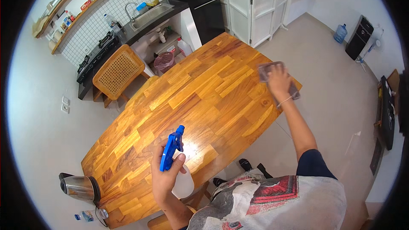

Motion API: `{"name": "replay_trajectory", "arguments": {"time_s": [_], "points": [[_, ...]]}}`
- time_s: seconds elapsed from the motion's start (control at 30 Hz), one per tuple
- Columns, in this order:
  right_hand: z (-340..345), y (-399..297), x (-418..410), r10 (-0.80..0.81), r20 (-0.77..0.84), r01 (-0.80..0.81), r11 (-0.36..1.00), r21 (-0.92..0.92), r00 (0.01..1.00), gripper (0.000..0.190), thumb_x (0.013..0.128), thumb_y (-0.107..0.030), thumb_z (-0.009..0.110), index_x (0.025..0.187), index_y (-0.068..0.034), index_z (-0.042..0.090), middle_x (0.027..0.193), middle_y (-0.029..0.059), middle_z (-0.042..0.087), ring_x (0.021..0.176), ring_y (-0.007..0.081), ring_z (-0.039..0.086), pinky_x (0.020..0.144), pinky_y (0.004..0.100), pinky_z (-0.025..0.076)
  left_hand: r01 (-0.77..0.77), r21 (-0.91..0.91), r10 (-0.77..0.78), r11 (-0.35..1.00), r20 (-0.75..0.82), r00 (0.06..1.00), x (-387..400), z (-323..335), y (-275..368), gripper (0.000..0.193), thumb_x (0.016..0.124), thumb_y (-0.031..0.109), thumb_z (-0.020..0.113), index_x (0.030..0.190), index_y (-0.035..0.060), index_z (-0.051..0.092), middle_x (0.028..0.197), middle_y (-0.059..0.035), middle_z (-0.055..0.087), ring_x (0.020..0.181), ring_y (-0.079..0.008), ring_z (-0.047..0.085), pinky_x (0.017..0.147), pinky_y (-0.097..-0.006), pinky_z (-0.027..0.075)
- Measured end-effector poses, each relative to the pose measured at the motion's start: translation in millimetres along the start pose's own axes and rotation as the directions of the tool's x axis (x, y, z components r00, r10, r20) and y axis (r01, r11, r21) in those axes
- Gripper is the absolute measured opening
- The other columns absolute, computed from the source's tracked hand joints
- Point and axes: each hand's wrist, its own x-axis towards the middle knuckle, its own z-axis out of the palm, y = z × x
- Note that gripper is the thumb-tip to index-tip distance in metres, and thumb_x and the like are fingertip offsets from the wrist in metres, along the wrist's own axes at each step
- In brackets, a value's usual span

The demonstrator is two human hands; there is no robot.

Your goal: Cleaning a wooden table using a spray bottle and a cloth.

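My left hand (pixel 166 172) grips a spray bottle (pixel 183 183) with a white body and a blue trigger head (pixel 171 150), held above the near side of the table. The fingers wrap around its neck, just under the blue head. At the table's far right corner, my right hand (pixel 278 81) presses on a greyish-brown cloth (pixel 265 70). Part of the cloth hangs past the table edge, and the hand is slightly blurred. Below both hands stretches a wooden table (pixel 204 102) with a glossy, block-patterned top.
An electric kettle (pixel 80 187) and a plastic water bottle (pixel 91 215) stand at the table's left end. Beyond the far edge are a cane-backed chair (pixel 119 70), a lined waste bin (pixel 164 61) and a sink (pixel 151 16). A wooden chair (pixel 195 199) is close beside me.
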Motion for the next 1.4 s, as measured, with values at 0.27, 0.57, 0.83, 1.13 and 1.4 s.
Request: {"name": "replay_trajectory", "arguments": {"time_s": [0.27, 0.57, 0.83, 1.13, 1.4], "points": [[-89.6, -257.4, -185.6, -0.786, 0.15, 0.625, 0.578, 0.524, 0.6, 0.042, 0.083, -0.034, 0.057, 0.116, -0.009, 0.061, 0.128, 0.0158, 0.053, 0.126, 0.0349, 0.043, 0.101, 0.0535, 0.034, -0.017, -0.016, 0.017, 1.0, 0.008, 1.0, 7.2, 0.4, -0.8, 0.047, 0.08, 0.008, 0.073, 0.121, 0.0011, 0.053, 0.1, -0.0072, 0.061, 0.07, -0.0113, 0.058, 0.051, -0.0239, 0.049], [-47.6, -195.2, -38.3, -0.613, 0.152, 0.478, 0.727, 0.493, 0.775, 0.034, 0.085, -0.03, 0.059, 0.114, -0.012, 0.061, 0.128, 0.0173, 0.054, 0.126, 0.0351, 0.046, 0.095, 0.0501, 0.042, -0.006, 0.054, 0.004, 0.999, 0.033, 0.999, 10.7, 16.7, 7.1, 0.044, 0.081, 0.008, 0.072, 0.12, 0.0016, 0.054, 0.1, -0.0059, 0.059, 0.075, -0.0113, 0.057, 0.052, -0.0239, 0.049], [45.4, -84.7, 60.0, -0.129, -0.249, 0.166, 0.977, 0.135, 0.96, 0.035, 0.092, -0.031, 0.051, 0.12, -0.011, 0.056, 0.132, 0.0095, 0.05, 0.129, 0.0392, 0.036, 0.095, 0.0613, 0.035, 0.017, 0.026, -0.015, 1.0, -0.072, 0.997, -4.5, 24.9, 8.3, 0.043, 0.082, 0.007, 0.071, 0.12, 0.0013, 0.053, 0.101, -0.0058, 0.059, 0.076, -0.0111, 0.056, 0.052, -0.0236, 0.048], [-36.1, -288.9, -139.4, -0.875, -0.275, 0.835, 0.221, 0.504, 0.398, 0.04, 0.086, -0.034, 0.052, 0.117, -0.01, 0.06, 0.135, 0.0171, 0.05, 0.128, 0.04, 0.042, 0.099, 0.0578, 0.035, 0.003, 0.003, -0.002, 1.0, -0.237, 0.972, -13.3, 35.1, 1.4, 0.044, 0.08, 0.007, 0.072, 0.119, 0.0004, 0.053, 0.098, -0.0068, 0.061, 0.069, -0.0112, 0.058, 0.051, -0.0236, 0.048], [-33.4, -383.8, -174.4, -0.9, -0.388, 0.831, -0.055, 0.554, 0.199, 0.04, 0.088, -0.039, 0.052, 0.12, -0.016, 0.061, 0.134, 0.0097, 0.051, 0.129, 0.0346, 0.039, 0.094, 0.0566, 0.037, 0.019, -0.01, -0.021, 1.0, -0.382, 0.924, -22.6, 41.6, -8.0, 0.046, 0.08, 0.006, 0.071, 0.121, 0.0001, 0.051, 0.102, -0.0082, 0.059, 0.066, -0.0113, 0.058, 0.05, -0.0228, 0.049]]}}
